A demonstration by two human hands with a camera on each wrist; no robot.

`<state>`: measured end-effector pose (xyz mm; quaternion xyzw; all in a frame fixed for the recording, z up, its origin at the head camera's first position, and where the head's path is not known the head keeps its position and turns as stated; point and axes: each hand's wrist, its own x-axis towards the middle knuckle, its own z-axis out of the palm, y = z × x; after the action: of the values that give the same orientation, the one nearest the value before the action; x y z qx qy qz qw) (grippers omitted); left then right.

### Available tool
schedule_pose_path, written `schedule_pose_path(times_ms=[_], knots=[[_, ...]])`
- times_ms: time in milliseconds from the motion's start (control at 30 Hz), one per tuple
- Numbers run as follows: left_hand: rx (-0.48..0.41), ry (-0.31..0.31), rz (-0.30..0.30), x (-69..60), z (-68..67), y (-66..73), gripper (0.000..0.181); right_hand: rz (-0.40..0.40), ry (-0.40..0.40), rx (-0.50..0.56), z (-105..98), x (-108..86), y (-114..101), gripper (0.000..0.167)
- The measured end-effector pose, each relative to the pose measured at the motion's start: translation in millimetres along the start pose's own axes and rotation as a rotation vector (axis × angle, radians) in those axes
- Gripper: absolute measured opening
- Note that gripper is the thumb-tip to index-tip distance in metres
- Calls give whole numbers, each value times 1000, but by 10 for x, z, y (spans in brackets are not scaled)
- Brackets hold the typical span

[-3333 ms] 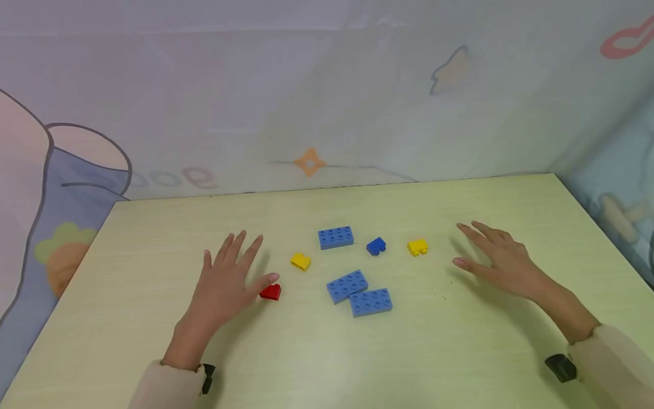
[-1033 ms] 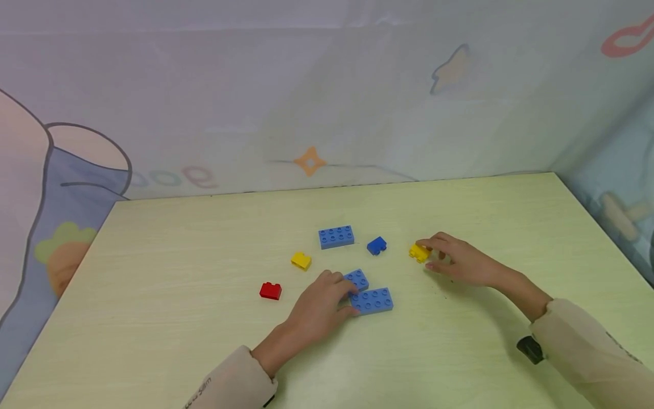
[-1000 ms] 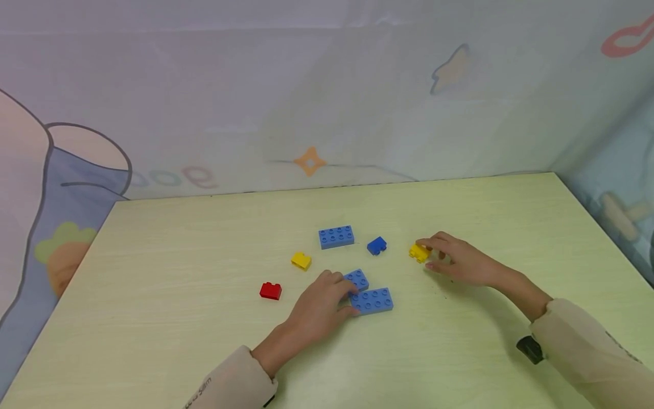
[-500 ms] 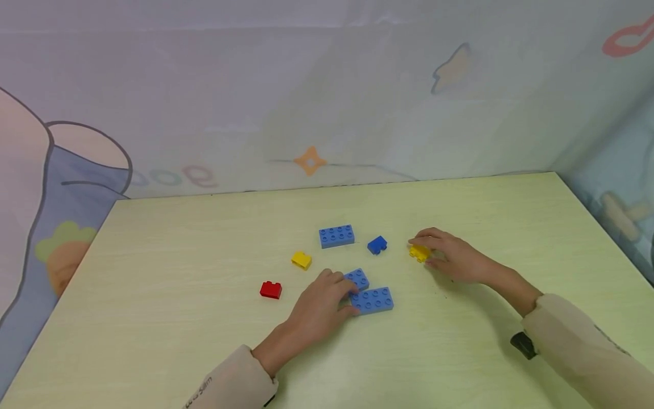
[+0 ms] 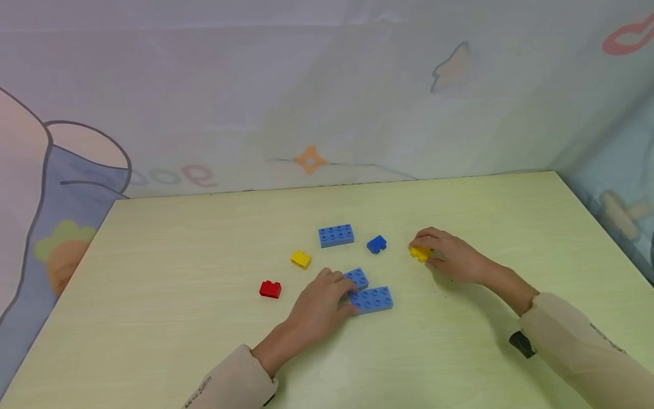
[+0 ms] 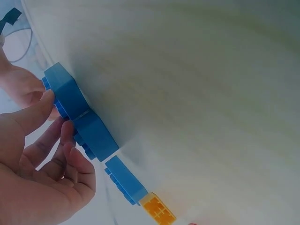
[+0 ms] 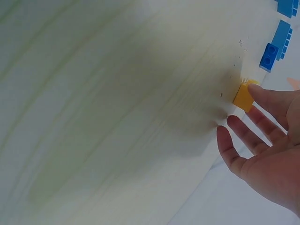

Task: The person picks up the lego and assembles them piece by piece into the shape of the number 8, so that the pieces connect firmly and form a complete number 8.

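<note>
Two light-blue eight-stud bricks lie touching at the table's middle, the front one and one behind it. My left hand has its thumb and index finger at the left end of the front brick and partly covers the rear one. In the left wrist view the thumb of my left hand lies against a blue brick, other fingers curled beneath. On the right, my right hand pinches a small yellow brick between thumb and fingers; the right wrist view shows this yellow brick at the thumb tip.
Behind the hands lie a third light-blue brick and a small dark-blue brick. Left of them are another yellow brick and a red brick. A printed cloth hangs behind the table.
Both hands have moved inward from beside the bricks since the earliest frame, the left to the front blue bricks, the right to the yellow one. Lately the right fingers have closed around the yellow brick.
</note>
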<state>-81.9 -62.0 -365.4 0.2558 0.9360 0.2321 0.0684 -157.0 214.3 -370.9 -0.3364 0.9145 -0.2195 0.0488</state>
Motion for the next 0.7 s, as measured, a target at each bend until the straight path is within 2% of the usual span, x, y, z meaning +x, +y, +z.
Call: schedule_pose_path(times_ms=[167, 700], knots=[[-3, 1, -1, 1, 1, 3, 28, 9, 10, -22, 13, 11, 3, 30], [-15, 4, -10, -1, -5, 14, 26, 26, -7, 37, -11, -18, -13, 28]])
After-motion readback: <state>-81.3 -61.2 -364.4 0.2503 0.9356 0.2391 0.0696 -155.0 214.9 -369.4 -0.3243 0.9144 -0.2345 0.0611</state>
